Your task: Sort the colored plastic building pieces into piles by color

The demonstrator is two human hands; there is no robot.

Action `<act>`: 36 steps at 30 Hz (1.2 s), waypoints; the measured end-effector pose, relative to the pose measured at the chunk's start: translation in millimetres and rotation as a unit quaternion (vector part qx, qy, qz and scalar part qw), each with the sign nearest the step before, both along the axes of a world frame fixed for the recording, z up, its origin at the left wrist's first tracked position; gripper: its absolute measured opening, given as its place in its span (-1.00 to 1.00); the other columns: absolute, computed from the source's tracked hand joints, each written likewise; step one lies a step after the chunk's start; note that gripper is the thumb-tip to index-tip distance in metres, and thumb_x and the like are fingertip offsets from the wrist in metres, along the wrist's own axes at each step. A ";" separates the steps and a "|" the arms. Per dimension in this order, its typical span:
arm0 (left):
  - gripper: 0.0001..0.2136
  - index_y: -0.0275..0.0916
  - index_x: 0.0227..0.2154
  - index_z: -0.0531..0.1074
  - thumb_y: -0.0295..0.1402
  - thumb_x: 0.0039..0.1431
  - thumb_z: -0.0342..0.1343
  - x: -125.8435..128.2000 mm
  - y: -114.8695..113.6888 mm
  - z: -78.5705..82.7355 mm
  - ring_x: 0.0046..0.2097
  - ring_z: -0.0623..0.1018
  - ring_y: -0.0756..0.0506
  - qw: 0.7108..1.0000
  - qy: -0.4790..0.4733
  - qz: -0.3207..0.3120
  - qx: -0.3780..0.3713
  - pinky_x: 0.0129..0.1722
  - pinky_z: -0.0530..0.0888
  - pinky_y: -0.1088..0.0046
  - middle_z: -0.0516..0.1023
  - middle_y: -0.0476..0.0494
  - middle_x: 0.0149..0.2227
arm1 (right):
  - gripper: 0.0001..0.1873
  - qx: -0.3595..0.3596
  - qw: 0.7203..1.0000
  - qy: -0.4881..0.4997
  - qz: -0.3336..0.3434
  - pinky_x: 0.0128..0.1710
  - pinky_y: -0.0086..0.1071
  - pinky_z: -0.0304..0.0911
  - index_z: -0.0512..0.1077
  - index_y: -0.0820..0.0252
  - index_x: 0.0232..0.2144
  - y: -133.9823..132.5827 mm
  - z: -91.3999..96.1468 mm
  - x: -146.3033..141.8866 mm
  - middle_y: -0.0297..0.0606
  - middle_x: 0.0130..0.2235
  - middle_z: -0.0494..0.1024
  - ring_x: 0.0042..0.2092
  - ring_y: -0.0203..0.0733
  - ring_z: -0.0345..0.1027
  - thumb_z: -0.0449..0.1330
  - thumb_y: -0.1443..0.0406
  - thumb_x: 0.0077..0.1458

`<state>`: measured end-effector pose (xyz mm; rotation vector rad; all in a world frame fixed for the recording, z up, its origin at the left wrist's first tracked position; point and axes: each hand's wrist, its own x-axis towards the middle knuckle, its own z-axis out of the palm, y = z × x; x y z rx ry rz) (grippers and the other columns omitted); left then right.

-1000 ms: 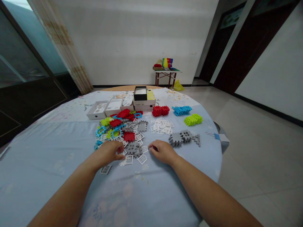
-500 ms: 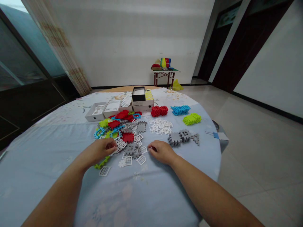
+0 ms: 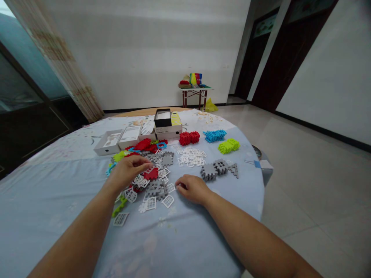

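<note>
My left hand (image 3: 127,170) hovers over a mixed pile of plastic waffle pieces (image 3: 145,162) in red, green, blue, grey and white, its fingers curled and pointing right toward a red piece (image 3: 150,173). Whether it grips anything I cannot make out. My right hand (image 3: 191,187) rests on the blue tablecloth (image 3: 52,193), fingers bent, touching small white window pieces (image 3: 168,200) next to a grey block (image 3: 155,188).
Sorted stacks lie farther right: red (image 3: 189,137), blue (image 3: 214,135), green (image 3: 228,145), grey (image 3: 216,170), and flat white pieces (image 3: 191,156). Open boxes (image 3: 130,135) stand behind the pile. The table edge drops to a tiled floor on the right; a small table (image 3: 194,89) stands by the far wall.
My left hand has moved away from me, from the near edge of the pile onto its middle. A green piece and a white window lie uncovered where it was. My right hand stays put.
</note>
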<state>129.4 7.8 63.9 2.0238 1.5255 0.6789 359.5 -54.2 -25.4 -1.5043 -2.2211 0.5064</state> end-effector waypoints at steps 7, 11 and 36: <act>-0.54 -0.32 -0.48 0.48 0.04 -0.29 0.18 87.5 36.9 -8.4 -0.57 0.32 0.04 0.990 -0.133 0.007 -0.042 -0.57 0.25 0.51 0.45 -0.04 -0.58 | -0.75 -0.003 1.000 0.010 -0.004 -0.31 -0.46 0.11 0.46 0.09 -0.25 -1.2 2.9 0.2 -0.31 -0.32 0.49 -0.31 -0.29 0.32 0.03 0.25 0.08; -0.41 -0.37 -0.29 0.45 0.07 -0.27 0.16 118.6 57.7 -15.1 -0.49 0.44 0.00 0.980 -0.187 0.019 -0.063 -0.53 0.33 0.51 0.53 -0.20 -0.41 | -0.75 -0.006 1.000 0.006 -0.003 -0.30 -0.46 0.11 0.46 0.09 -0.24 -0.3 2.3 0.8 -0.30 -0.31 0.49 -0.29 -0.28 0.32 0.04 0.26 0.07; -0.64 -0.19 -0.32 0.48 -0.06 -0.12 0.11 -82.6 -54.0 -16.4 -0.31 0.44 -0.06 0.967 0.142 -0.125 -0.171 -0.31 0.35 0.48 0.51 -0.07 -0.36 | -0.77 -0.019 1.000 0.006 0.015 -0.23 -0.45 0.12 0.47 0.13 -0.26 -1.1 -1.7 0.8 -0.28 -0.30 0.49 -0.25 -0.27 0.32 0.04 0.27 0.09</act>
